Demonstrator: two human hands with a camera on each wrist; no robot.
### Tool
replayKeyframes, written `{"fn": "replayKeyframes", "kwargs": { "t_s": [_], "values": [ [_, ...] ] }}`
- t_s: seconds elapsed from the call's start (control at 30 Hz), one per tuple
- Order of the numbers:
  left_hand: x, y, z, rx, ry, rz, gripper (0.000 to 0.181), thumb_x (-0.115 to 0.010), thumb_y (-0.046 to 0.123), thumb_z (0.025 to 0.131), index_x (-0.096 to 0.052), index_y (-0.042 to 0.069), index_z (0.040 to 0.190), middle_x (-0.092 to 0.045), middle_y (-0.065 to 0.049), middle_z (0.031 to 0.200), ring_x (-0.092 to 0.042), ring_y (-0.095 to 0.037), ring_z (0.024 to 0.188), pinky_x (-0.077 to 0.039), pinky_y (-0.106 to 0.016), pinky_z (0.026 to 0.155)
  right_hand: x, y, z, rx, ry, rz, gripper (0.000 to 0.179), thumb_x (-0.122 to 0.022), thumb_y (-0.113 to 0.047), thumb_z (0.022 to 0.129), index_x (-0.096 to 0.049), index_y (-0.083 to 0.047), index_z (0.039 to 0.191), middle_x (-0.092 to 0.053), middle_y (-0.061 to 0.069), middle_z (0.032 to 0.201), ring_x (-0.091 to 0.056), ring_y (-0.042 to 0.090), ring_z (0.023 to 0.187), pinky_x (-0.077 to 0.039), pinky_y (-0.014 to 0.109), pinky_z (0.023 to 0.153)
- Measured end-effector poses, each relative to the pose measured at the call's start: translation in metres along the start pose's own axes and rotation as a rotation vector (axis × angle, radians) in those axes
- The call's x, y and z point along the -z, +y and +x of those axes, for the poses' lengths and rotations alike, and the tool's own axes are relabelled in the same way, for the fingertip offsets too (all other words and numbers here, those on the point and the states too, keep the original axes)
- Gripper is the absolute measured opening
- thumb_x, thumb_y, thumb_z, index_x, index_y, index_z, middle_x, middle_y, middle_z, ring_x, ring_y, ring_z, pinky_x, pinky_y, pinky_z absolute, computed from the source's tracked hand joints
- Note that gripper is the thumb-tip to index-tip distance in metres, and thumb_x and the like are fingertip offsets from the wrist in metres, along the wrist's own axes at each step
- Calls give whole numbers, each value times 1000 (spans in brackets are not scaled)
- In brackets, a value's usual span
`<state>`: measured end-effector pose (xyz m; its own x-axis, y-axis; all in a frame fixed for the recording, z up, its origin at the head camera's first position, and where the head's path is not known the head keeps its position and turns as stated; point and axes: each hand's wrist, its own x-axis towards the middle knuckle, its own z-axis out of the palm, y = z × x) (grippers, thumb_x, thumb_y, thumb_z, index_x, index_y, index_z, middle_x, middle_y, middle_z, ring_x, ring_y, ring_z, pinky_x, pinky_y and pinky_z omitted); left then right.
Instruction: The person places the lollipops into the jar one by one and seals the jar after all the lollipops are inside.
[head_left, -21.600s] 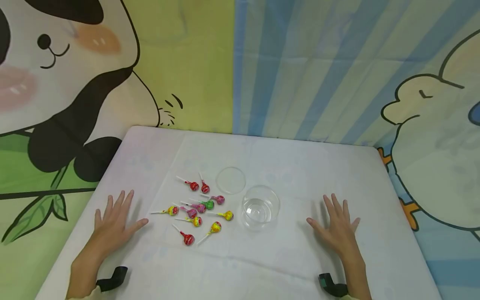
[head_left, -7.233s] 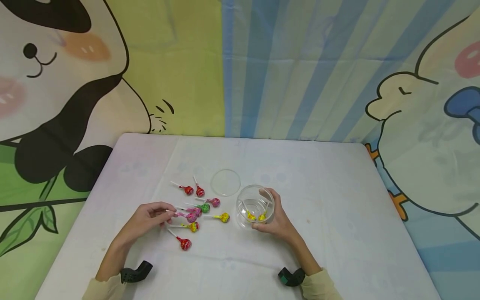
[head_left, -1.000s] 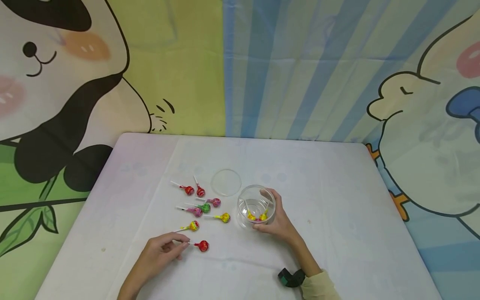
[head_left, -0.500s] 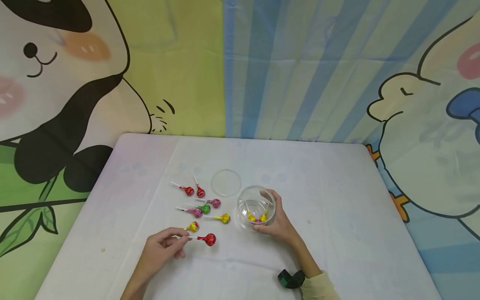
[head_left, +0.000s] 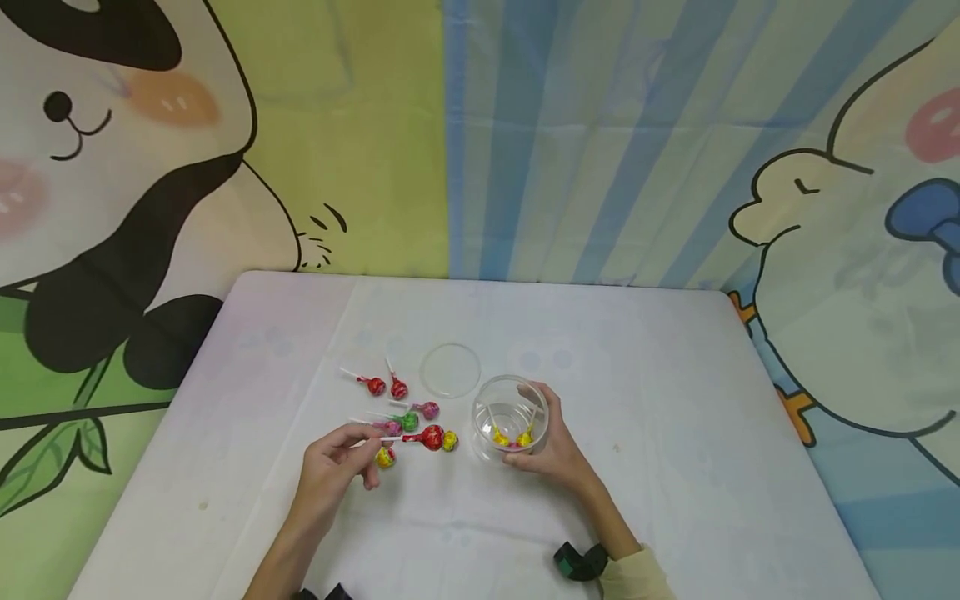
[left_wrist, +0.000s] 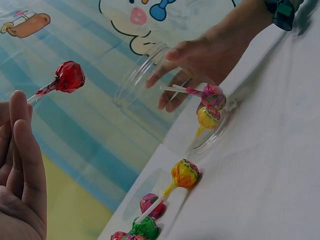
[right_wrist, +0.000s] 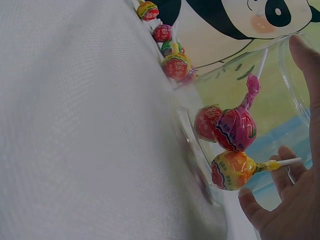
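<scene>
My left hand (head_left: 336, 467) pinches the white stick of a red lollipop (head_left: 432, 437), its wrapped head pointing right. It is held above the loose lollipops, left of a clear jar (head_left: 478, 427). My right hand (head_left: 557, 446) holds the jar around its right side; the jar is upright and its mouth is uncovered. Inside, at the bottom, lie a pink lollipop (right_wrist: 237, 129) and yellow lollipops (right_wrist: 233, 170), sticks upward. Just under the held candy, a yellow lollipop (head_left: 450, 441) shows only its head in the head view. Another yellow lollipop (head_left: 386, 457) is partly covered by my left fingers.
Behind the jar, a clear round lid (head_left: 450, 370) lies flat on the white table (head_left: 637, 358). Two red lollipops (head_left: 376, 386) lie at the back left. A green lollipop (head_left: 409, 421) and pink lollipops (head_left: 430, 410) lie between them and my left hand.
My left hand has lifted the red lollipop off the table's near side and carried it away from me and slightly right. Earlier, the jar gained yellow and pink lollipops; my right hand stays on it.
</scene>
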<state>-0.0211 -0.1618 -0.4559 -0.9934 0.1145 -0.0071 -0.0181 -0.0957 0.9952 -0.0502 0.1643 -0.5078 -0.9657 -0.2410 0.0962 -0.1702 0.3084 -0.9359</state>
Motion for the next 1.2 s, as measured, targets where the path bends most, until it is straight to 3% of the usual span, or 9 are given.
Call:
{"fn": "replayKeyframes", "kwargs": {
  "t_s": [0.17,0.3,0.47,0.63,0.77,0.87,1.0,1.2],
  "values": [
    [-9,-2,4,-72,-53,-75,10,-56,-3,93,-65,-1,99,-66,7,69,-55,-7,47,-49,-26,48,-1,-1,0,-11,-3,-7,105,-86,-29,68,-18,-23,147,-37,10,150,-40,42,135,-24,69,110],
    [-20,-2,8,-83,-61,-88,11,-57,-3,93,-66,1,97,-68,7,72,-55,-6,47,-49,-25,49,0,-1,0,4,-6,11,108,-88,-20,65,-18,-20,147,-37,13,149,-40,43,133,-27,68,109],
    [-37,4,16,-88,-77,-26,12,-59,1,93,-63,-8,100,-67,6,67,-56,-9,47,-51,-26,50,0,-2,2,20,-8,11,107,-87,-15,66,-17,-20,147,-36,16,149,-41,43,132,-30,67,108],
    [-51,7,29,-134,-188,41,12,-62,3,92,-64,-5,101,-62,1,59,-58,-15,49,-52,-27,53,1,-3,3,20,1,4,106,-87,-18,67,-17,-22,147,-36,17,149,-40,42,134,-30,67,108],
    [-60,5,36,-108,-240,34,10,-65,6,91,-66,1,99,-63,2,60,-59,-16,50,-53,-28,55,1,-2,4,27,-2,7,108,-88,-15,65,-18,-19,147,-37,18,149,-41,42,133,-31,65,108],
    [-66,2,38,-87,-220,60,12,-67,10,90,-67,3,99,-62,-5,58,-59,-13,51,-53,-28,55,0,-1,5,25,-2,14,107,-88,-12,65,-19,-16,147,-38,18,148,-41,42,133,-30,64,109],
    [-72,2,41,-54,-190,135,17,-70,19,89,-69,6,100,-63,-12,59,-60,-11,52,-53,-28,56,-1,-1,4,6,0,16,105,-87,-20,66,-19,-18,146,-38,17,148,-40,42,134,-28,65,110],
    [-81,4,47,-11,-238,260,22,-72,32,87,-73,14,100,-64,-4,55,-61,-13,53,-44,-23,51,-1,-2,3,2,-11,0,104,-86,-24,69,-17,-22,146,-36,16,149,-40,42,134,-27,67,110]
  ]
}}
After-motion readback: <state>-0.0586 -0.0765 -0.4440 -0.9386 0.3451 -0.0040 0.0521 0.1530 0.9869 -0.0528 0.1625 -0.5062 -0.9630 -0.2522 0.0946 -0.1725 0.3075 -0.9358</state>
